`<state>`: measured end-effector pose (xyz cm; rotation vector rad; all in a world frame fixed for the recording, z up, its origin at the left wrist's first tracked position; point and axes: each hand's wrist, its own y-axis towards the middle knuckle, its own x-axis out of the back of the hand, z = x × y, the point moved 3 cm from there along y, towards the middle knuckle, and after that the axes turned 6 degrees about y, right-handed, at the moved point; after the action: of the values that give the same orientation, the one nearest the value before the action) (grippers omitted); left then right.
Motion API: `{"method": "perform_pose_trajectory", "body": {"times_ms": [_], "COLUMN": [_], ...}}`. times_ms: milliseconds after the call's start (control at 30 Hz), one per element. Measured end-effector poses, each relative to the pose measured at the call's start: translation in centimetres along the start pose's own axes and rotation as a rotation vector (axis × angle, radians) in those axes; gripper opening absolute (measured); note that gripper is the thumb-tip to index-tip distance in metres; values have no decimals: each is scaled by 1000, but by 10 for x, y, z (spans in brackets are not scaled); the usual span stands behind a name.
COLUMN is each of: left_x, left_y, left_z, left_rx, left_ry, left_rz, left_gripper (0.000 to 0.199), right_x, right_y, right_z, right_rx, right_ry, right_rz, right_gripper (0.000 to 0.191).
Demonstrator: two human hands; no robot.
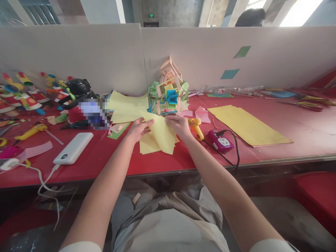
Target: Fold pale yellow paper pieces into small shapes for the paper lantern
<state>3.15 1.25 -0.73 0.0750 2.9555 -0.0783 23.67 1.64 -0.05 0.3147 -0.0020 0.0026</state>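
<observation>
A curved sheet of pale yellow paper (pixel 163 134) is held up between my two hands, above the red-covered table. My left hand (pixel 138 130) grips its left side, with the fingertips on the paper. At the upper right edge, my right hand (pixel 180 126) pinches the same sheet. Beneath it lie more yellow sheets (pixel 147 145), partly covered. Just behind my hands stands a paper-and-wood-stick model (pixel 170 91) with green, blue and pink folded pieces. A yellow glue gun (pixel 196 128) lies close to my right wrist.
A purple power socket (pixel 221 141) with a black cable sits right of the glue gun. Yellow card (pixel 249 126) lies further right, near scissors (pixel 301 104). At left are a white power bank (pixel 74 148), a second glue gun (pixel 31 132) and several paper figures (pixel 28 92). A partition (pixel 78 52) stands behind.
</observation>
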Motion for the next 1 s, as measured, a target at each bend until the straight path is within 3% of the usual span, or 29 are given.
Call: {"method": "perform_pose_trajectory", "body": {"times_ms": [200, 400, 833, 1000], "left_x": [1, 4, 8, 9], "left_y": [2, 1, 3, 4], "left_z": [0, -5, -10, -9], "left_rx": [-75, -154, -239, -241], "left_ry": [-7, 33, -28, -11], "left_rz": [-104, -222, -246, -293], "left_gripper": [38, 45, 33, 41], "right_x": [2, 3, 1, 0], "right_y": [1, 3, 1, -1], "right_z": [2, 1, 2, 6], "right_rx": [21, 3, 8, 19], "right_ry": [-23, -20, -5, -50], "right_rz": [-15, -31, 3, 3], "right_gripper": [33, 37, 33, 31]}}
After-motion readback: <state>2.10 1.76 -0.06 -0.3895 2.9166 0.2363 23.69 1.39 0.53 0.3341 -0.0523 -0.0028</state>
